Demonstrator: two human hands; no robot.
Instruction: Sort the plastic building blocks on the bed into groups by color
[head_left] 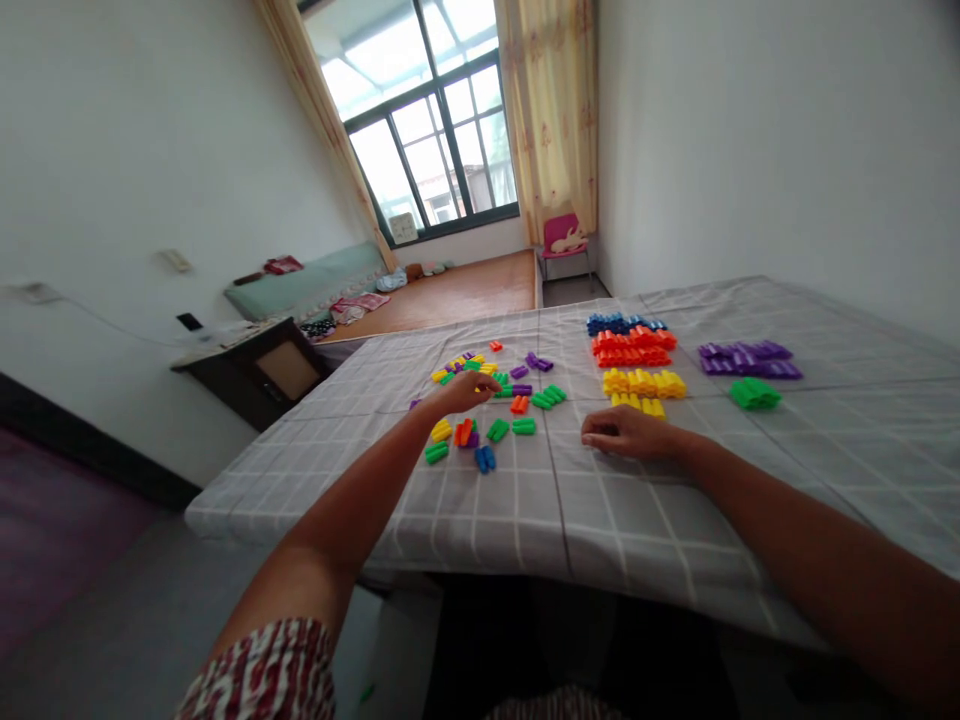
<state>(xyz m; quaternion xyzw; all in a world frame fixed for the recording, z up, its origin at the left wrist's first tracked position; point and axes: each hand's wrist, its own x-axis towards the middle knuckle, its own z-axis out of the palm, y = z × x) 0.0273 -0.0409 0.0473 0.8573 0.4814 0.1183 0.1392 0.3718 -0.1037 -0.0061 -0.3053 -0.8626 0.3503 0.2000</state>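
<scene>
My left hand point(469, 391) reaches over a loose scatter of small plastic tube-shaped pieces. Its fingers are stretched out and apart, with the tips beside a green piece point(504, 391); whether they touch it is hard to tell. Nearby lie an orange piece point(519, 405), a blue piece point(485, 459) and a purple piece point(521, 390). My right hand point(624, 433) rests on the cloth with curled fingers, and no piece shows in it. Just behind it are the rows of yellow pieces point(643, 383), partly covered by the hand.
Grouped by colour at the right are orange pieces point(634, 347), blue pieces point(622, 324), purple pieces point(750, 360) and a green cluster point(755, 394). A checked grey cloth point(600, 520) covers the table. Beyond stand a bed point(465, 290), a pink chair point(561, 232) and a dark cabinet point(259, 375).
</scene>
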